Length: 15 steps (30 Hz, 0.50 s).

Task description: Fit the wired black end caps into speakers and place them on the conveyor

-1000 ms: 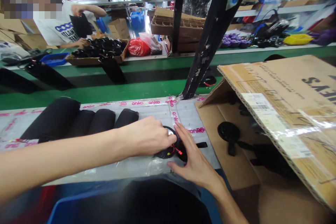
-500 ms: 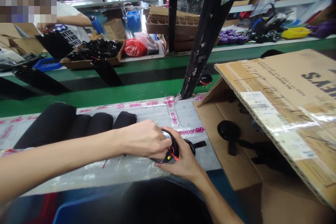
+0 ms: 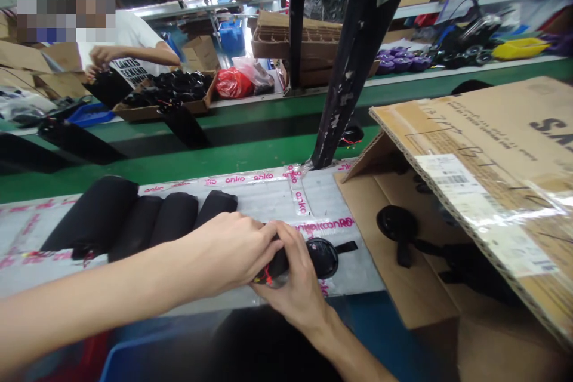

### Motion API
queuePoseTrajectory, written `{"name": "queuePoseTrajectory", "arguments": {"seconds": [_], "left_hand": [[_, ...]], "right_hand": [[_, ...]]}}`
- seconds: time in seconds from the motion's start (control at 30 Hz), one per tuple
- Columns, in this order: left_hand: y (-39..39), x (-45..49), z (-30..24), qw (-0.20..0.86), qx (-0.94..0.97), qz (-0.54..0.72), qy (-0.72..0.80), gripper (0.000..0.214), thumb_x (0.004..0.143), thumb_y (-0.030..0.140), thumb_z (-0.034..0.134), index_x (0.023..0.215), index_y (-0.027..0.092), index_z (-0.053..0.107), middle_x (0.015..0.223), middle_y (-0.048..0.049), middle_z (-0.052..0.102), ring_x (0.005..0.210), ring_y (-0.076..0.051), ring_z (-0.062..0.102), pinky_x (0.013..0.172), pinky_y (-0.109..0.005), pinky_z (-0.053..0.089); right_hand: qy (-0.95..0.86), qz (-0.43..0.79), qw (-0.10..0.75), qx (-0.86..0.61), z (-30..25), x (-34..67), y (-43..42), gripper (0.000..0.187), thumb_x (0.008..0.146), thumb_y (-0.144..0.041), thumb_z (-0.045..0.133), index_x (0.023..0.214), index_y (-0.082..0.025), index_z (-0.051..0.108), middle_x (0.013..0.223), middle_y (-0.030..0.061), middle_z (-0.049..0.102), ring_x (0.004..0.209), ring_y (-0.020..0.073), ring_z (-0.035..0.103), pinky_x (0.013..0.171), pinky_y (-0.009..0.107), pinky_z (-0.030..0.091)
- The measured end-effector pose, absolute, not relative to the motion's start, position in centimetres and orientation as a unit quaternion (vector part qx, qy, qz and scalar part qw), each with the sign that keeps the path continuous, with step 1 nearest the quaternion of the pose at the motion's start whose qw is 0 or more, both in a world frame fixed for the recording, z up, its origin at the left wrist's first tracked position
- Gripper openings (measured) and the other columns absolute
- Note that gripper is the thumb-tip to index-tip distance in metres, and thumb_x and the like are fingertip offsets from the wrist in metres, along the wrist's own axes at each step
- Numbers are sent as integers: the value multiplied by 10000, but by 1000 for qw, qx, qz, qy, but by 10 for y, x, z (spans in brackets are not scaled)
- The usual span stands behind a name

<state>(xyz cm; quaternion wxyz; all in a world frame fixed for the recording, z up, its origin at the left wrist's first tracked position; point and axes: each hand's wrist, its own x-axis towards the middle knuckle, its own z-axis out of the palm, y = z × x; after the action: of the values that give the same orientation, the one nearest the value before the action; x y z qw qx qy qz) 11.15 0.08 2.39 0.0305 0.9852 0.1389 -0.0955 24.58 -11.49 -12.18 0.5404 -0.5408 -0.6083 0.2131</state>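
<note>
A black cylindrical piece [image 3: 278, 264] with short red and yellow wires at its near end is between my two hands, mostly hidden by the fingers. My left hand [image 3: 237, 245] has its fingers bent over the top of it. From the right, my right hand [image 3: 295, 277] wraps round its side, the thumb underneath. Just beyond the right hand, a round black cap [image 3: 322, 258] with a short strap lies on the bench. Left of my hands, several black cloth-covered cylinders [image 3: 174, 218] lie side by side, some with thin wires.
A large open cardboard box [image 3: 501, 191] on the right holds black round parts with straps. A black post [image 3: 347, 65] rises behind the bench. Across the green conveyor [image 3: 250, 152], with black cylinders on it, a co-worker [image 3: 134, 42] handles a black piece. A blue bin [image 3: 147, 358] sits below.
Both hands have closed further round the black cylinder, which has tilted, hiding its open round end. The cap beside the right hand shows more fully. The view has shifted slightly.
</note>
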Motion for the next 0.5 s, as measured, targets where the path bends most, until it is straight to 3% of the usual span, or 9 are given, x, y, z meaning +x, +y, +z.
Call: {"name": "queuePoseTrajectory", "arguments": {"seconds": [0.13, 0.37, 0.5], "left_hand": [[-10, 90, 29, 46, 981, -113, 151, 190, 1092, 203, 560, 911, 199, 617, 794, -29, 692, 646, -220, 699, 574, -326, 427], [-37, 60, 23, -19, 974, -147, 169, 124, 1019, 193, 638, 895, 195, 635, 867, -60, 660, 697, -245, 669, 628, -333, 460], [-45, 47, 14, 3, 966, -162, 199, 49, 990, 164, 648, 948, 189, 650, 879, -72, 676, 781, -269, 696, 699, -339, 495]], "right_hand": [[-620, 176, 532, -550, -119, 228, -117, 943, 823, -163, 785, 1665, -305, 384, 1511, 149, 609, 1421, 384, 586, 1194, 588, 524], [-669, 147, 485, -543, -115, 220, -119, 868, 884, -173, 730, 1672, -285, 385, 1517, 152, 598, 1417, 385, 561, 1228, 618, 459], [-679, 136, 466, -551, -115, 214, -120, 802, 931, -216, 722, 1664, -254, 399, 1536, 163, 585, 1430, 383, 535, 1247, 634, 424]]}}
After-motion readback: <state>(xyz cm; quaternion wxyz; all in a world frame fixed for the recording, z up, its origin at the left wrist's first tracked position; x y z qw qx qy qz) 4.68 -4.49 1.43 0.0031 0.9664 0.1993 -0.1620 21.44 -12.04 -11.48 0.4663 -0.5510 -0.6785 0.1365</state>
